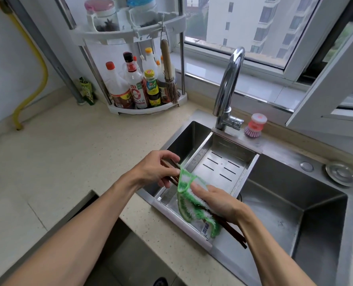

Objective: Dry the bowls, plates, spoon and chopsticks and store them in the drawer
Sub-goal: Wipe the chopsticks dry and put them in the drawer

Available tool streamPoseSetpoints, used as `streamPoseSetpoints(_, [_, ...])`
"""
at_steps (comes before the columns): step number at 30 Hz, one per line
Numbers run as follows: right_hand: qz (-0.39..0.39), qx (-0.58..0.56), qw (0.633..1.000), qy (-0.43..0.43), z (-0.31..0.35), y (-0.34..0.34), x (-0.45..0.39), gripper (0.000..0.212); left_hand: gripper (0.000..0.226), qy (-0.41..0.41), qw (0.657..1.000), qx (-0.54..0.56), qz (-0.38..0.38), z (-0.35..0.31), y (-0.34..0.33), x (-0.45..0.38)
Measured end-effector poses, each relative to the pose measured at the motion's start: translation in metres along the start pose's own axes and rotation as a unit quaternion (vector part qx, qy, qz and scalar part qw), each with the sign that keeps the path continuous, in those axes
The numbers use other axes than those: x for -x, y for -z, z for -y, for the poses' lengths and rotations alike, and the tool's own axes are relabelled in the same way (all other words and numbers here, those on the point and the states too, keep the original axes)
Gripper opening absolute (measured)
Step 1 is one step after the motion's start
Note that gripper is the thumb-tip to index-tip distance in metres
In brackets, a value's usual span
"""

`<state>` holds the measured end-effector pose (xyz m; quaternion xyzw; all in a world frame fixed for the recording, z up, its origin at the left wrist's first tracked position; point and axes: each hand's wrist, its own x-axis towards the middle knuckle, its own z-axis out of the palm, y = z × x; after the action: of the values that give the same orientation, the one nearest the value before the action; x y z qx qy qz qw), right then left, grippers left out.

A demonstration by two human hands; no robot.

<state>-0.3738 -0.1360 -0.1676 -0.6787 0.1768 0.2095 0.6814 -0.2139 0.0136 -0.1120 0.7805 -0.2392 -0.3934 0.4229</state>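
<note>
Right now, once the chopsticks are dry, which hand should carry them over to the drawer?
Probably the left hand: it already grips the chopsticks bare at one end, on the counter side. The right hand is wrapped in the green cloth.

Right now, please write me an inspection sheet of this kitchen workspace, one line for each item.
Surface: beige counter beside a steel sink; drain tray sits in the sink.
Job's things: dark chopsticks partly wrapped in a green-white cloth; bowls, plates, spoon not seen.
Clutter: pink brush behind the sink; bottles on a corner rack.
Hands: left hand holds one end of the chopsticks; right hand grips the cloth around them.
Cables: nothing seen; a yellow hose runs down the wall.
Surroundings: faucet, window, open drawer below the counter.
</note>
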Motion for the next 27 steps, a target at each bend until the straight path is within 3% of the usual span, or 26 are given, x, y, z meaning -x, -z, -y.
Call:
streamPoseSetpoints(9, [0.022, 0.065, 0.997, 0.033, 0.011, 0.003, -0.003, 0.051, 0.014, -0.025, 0.999, 0.007, -0.024, 0.003, -0.002, 0.002])
streamPoseSetpoints(13, [0.045, 0.105, 0.993, 0.039, 0.006, 0.023, 0.0, 0.051, 0.014, -0.033, 0.997, 0.044, -0.058, 0.017, 0.005, 0.006])
streamPoseSetpoints(15, [0.051, 0.116, 0.992, 0.016, -0.002, 0.038, 0.006, 0.061, 0.013, -0.022, 0.995, 0.068, -0.075, 0.024, 0.016, 0.008])
streamPoseSetpoints(21, [0.06, 0.126, 0.99, -0.011, -0.015, 0.042, 0.005, 0.058, 0.015, 0.009, 1.0, -0.019, 0.009, 0.026, 0.022, 0.003])
streamPoseSetpoints(24, [0.066, 0.114, 0.991, -0.008, -0.016, 0.046, 0.004, 0.062, 0.018, -0.004, 0.996, -0.087, -0.012, 0.029, 0.018, 0.003])
streamPoseSetpoints(27, [0.095, 0.107, 0.99, 0.0, -0.007, 0.046, 0.002, 0.062, 0.021, 0.013, 0.999, -0.032, 0.025, 0.03, 0.006, 0.004])
